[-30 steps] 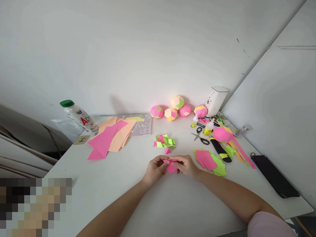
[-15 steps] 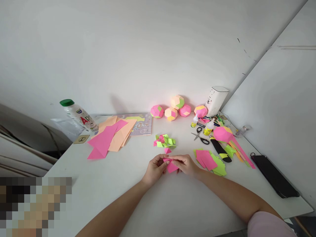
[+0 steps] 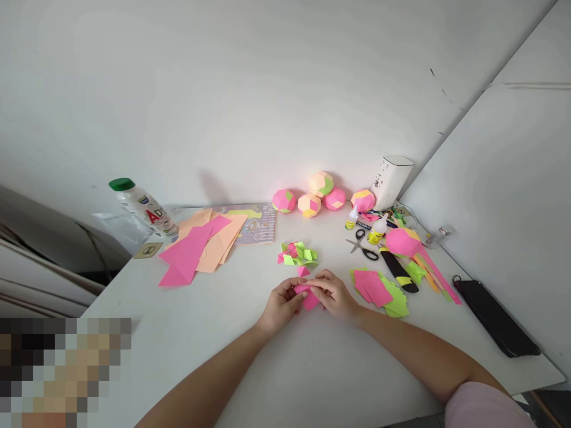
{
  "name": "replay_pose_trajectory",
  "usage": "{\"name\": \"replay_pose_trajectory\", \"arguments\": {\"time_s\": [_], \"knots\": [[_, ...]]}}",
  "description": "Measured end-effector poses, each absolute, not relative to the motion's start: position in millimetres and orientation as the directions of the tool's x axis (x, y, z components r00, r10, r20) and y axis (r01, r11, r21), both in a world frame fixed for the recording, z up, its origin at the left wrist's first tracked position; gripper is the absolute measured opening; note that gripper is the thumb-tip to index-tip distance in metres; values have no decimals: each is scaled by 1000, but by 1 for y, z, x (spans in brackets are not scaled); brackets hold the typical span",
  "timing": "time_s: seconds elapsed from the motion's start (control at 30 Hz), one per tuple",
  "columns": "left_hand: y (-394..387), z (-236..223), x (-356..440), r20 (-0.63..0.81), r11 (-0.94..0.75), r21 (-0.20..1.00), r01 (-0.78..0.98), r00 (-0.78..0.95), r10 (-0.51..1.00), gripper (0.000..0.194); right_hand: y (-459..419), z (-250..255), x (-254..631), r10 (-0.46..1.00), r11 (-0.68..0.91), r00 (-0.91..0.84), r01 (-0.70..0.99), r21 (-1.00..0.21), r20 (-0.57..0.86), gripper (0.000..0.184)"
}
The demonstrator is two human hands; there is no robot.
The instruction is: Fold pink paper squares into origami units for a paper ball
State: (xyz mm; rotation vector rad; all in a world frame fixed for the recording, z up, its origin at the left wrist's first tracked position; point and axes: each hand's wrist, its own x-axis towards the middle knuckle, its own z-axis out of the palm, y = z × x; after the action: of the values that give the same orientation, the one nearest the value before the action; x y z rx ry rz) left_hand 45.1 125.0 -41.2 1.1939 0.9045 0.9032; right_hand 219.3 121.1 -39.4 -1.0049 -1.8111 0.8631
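Colours on a white desk [image 3: 187,333]

We hold bright pink paper [image 3: 311,302]. The folded pieces [image 3: 307,256] we see in lime green and pink; the faceted balls [image 3: 284,201], as patchworks of pink, peach, yellow and green. We note peach and pink sheets [image 3: 186,255], a lilac-grey board [image 3: 262,232] with pale printed motifs, and a white bottle [image 3: 139,205] with green cap [image 3: 122,184] and red lettering [image 3: 156,215].

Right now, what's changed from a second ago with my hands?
Your right hand has shifted slightly, its knuckles higher in view beside the pink paper. Nothing was visibly picked up or released. Your left hand still grips the paper; the scissors stayed put.
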Motion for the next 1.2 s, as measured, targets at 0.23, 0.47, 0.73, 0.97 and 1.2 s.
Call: {"name": "replay_pose_trajectory", "arguments": {"time_s": [0.23,0.47,0.73,0.97,1.2], "knots": [[125,-44,45,-83,123,989,-83,378,922,35,122,-40,221,868,425,-389,262,-866,308,30],[124,-41,47,-135,168,983,-67,348,928,39,122,-39,224,904,271,-400,267,-925,150,33],[124,-39,48,-153,191,977,-95,313,937,41,125,-45,225,910,178,-409,235,-956,68,35],[125,-43,47,-144,176,982,-65,334,932,35,125,-42,226,913,178,-402,235,-956,71,32],[127,-44,46,-120,158,985,-75,365,923,31,124,-35,225,908,164,-414,219,-962,60,32]]}}
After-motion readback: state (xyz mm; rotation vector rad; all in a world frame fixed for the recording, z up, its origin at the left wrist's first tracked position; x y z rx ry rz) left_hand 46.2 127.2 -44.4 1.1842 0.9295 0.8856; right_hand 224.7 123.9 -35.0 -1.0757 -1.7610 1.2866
